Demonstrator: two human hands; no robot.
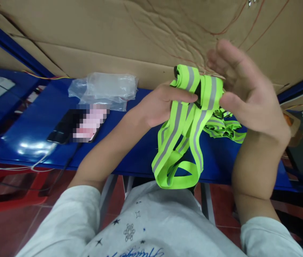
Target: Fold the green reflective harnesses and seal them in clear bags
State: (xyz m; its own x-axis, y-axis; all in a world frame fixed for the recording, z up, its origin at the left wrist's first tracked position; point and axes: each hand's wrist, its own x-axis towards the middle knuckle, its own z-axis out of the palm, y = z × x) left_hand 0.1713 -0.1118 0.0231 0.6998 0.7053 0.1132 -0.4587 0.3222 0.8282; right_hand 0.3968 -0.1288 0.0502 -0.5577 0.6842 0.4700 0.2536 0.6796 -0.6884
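A bundle of neon-yellow reflective straps with grey stripes hangs in loops in front of me, above the blue table. My left hand is closed round its upper part, the thumb pressed over the folds near a black piece. To the right, my right hand is raised with fingers stretched and slightly blurred. Its thumb is close beside the folded top of the straps; whether it touches them I cannot tell. Behind the bundle, more neon straps lie in a heap on the table, partly hidden by my right hand.
Left on the blue table lie a clear plastic bag, a dark phone and a second phone with a lit screen. White cable runs along the front edge. A cardboard wall stands behind; a red stool is below left.
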